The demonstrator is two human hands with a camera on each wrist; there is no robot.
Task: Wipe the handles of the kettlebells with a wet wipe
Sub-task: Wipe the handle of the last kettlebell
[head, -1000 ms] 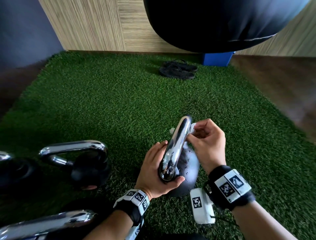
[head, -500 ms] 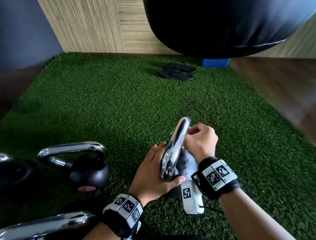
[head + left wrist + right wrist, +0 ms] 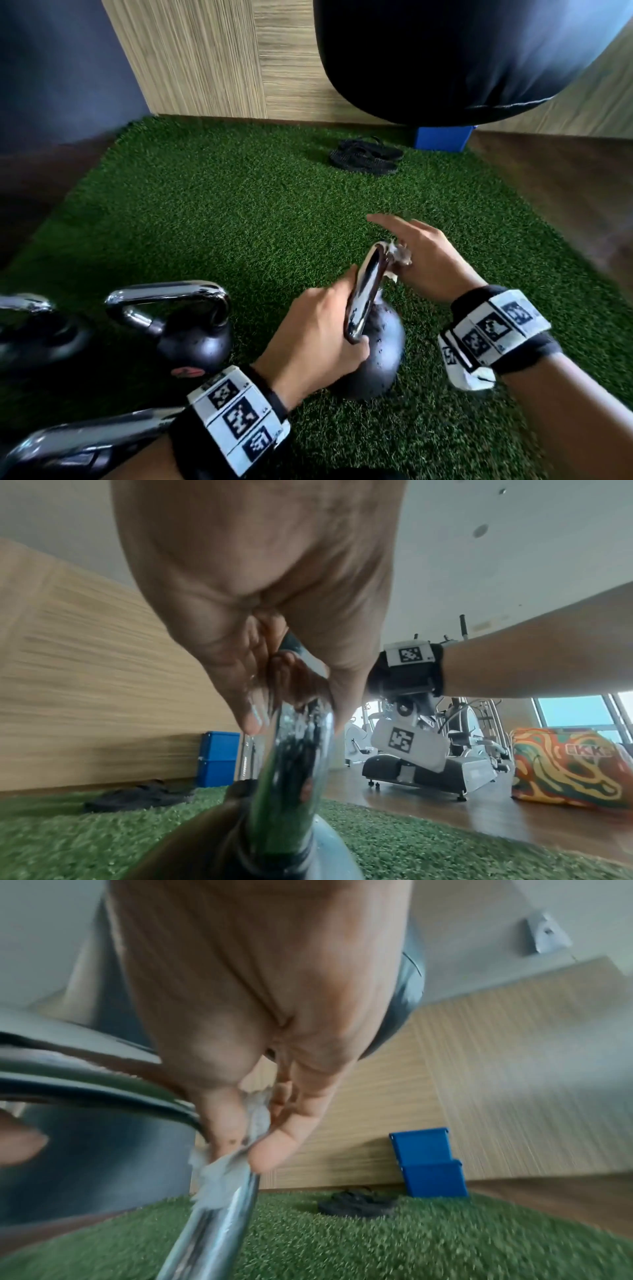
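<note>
A black kettlebell [image 3: 378, 356] with a chrome handle [image 3: 366, 294] stands on the green turf. My left hand [image 3: 322, 339] grips the near end of the handle, thumb hooked under it; the left wrist view shows that hand [image 3: 260, 615] closed over the chrome bar [image 3: 294, 764]. At the far top corner of the handle, my right hand [image 3: 424, 263] holds a crumpled white wet wipe [image 3: 399, 255], index finger stretched out. In the right wrist view, thumb and fingers pinch the wipe [image 3: 255, 1123] against the handle [image 3: 212, 1231].
A second kettlebell [image 3: 191, 329] stands to the left, another [image 3: 30, 329] at the left edge, and a third chrome handle [image 3: 85, 435] lies at bottom left. A black punch bag [image 3: 462, 51] hangs overhead. Black sandals [image 3: 366, 157] and a blue box [image 3: 442, 138] sit at the turf's far edge.
My right hand has slid with the wipe from lower beside the handle up to its far top corner, and its index finger has stretched out. My left hand keeps its grip.
</note>
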